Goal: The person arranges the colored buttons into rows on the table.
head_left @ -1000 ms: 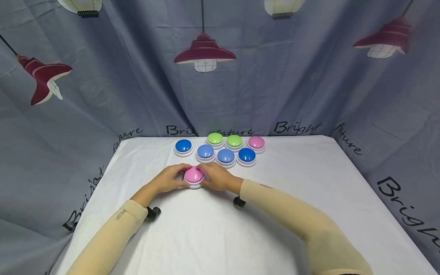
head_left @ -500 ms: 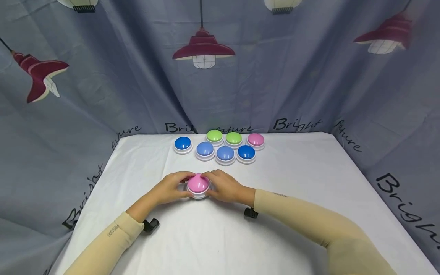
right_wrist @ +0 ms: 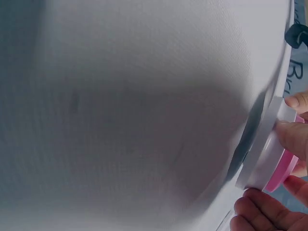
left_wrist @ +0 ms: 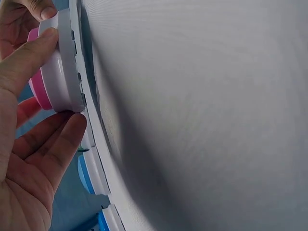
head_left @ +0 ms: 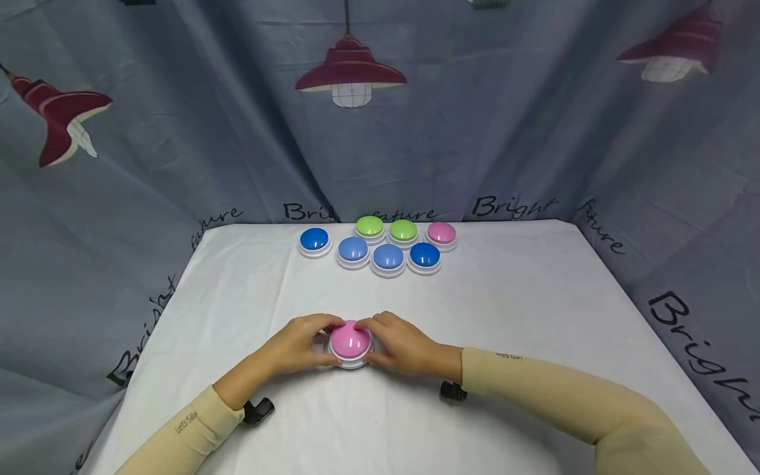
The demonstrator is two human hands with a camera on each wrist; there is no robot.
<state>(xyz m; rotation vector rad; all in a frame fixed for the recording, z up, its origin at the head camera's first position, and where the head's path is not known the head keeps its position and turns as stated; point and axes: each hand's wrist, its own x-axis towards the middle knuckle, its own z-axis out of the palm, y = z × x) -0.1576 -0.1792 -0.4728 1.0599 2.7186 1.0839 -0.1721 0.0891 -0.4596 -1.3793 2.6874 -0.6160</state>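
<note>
Both hands grip one pink push button [head_left: 350, 339] with a white round base, near the middle of the table. My left hand [head_left: 301, 344] holds it from the left and my right hand [head_left: 404, 344] from the right, thumbs toward me and fingers on the far side. In the left wrist view the white base [left_wrist: 61, 62] shows the left thumb against its side, its underside close over the cloth. The right wrist view has the right thumb [right_wrist: 293, 137] pressed on the base [right_wrist: 264, 154], with a shadow beneath it.
Toward the back stand two green buttons [head_left: 404, 231], two light blue buttons [head_left: 388, 257], two dark blue buttons [head_left: 314, 239] and another pink button [head_left: 441, 233]. White cloth covers the table [head_left: 505, 297]. A grey printed curtain [head_left: 475, 132] hangs behind it.
Both hands have drawn the pink button toward me and slightly right, away from the group at the back. The other buttons keep their places; the head view has tilted down a little.
</note>
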